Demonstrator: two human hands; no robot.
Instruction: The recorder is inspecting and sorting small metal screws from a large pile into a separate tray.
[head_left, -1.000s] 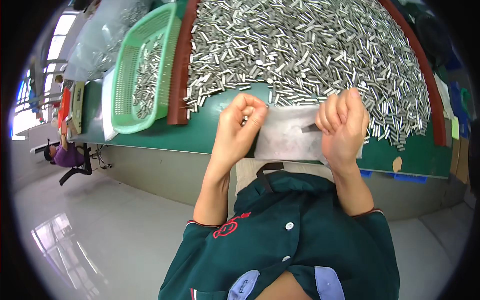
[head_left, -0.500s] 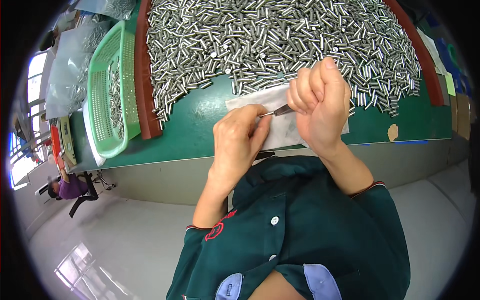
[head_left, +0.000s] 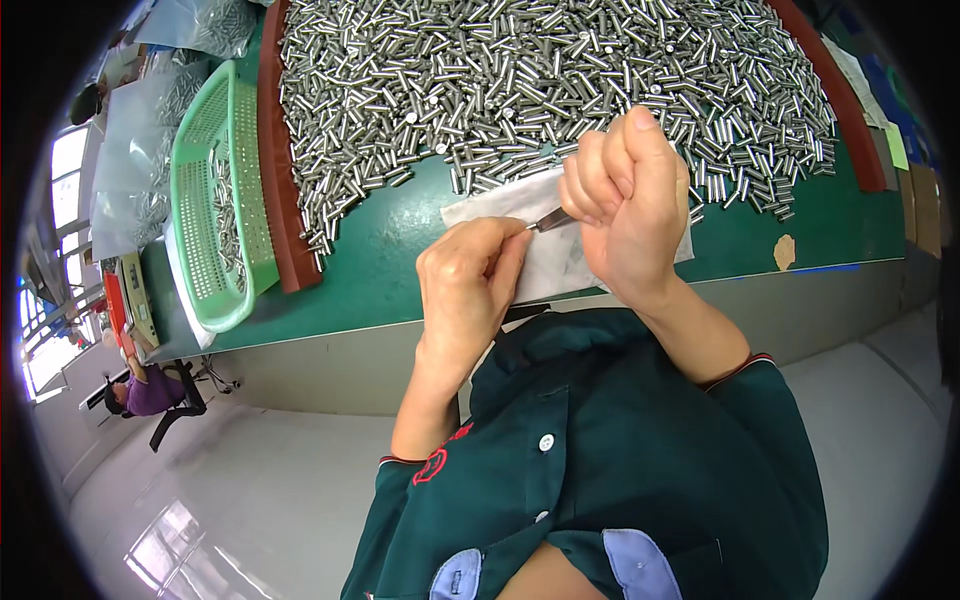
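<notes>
My left hand point(head_left: 462, 280) pinches a small metal pin point(head_left: 531, 227) between thumb and forefinger; only its bright end shows past the fingertips. My right hand point(head_left: 635, 205) is closed in a fist, thumb up, around a slim tapered tool point(head_left: 553, 219) of dark metal. The tool's tip reaches to the pin's end, and its handle is hidden in the palm. Beneath both hands a whitish cloth point(head_left: 565, 268) lies at the table's near edge. Beyond them spreads a heap of short shiny metal pins point(head_left: 540, 75).
Reddish-brown rails point(head_left: 290, 215) flank the heap on the green table point(head_left: 375, 235). A green perforated basket point(head_left: 265, 235) holding pins stands at left, near plastic bags point(head_left: 135, 150) of pins. At right lies a tan scrap point(head_left: 785, 252). Another person point(head_left: 155, 390) sits far left.
Both hands have shifted slightly left with the view. The pin has sunk deeper between my left fingers, showing less of its length. The tool stays at its end.
</notes>
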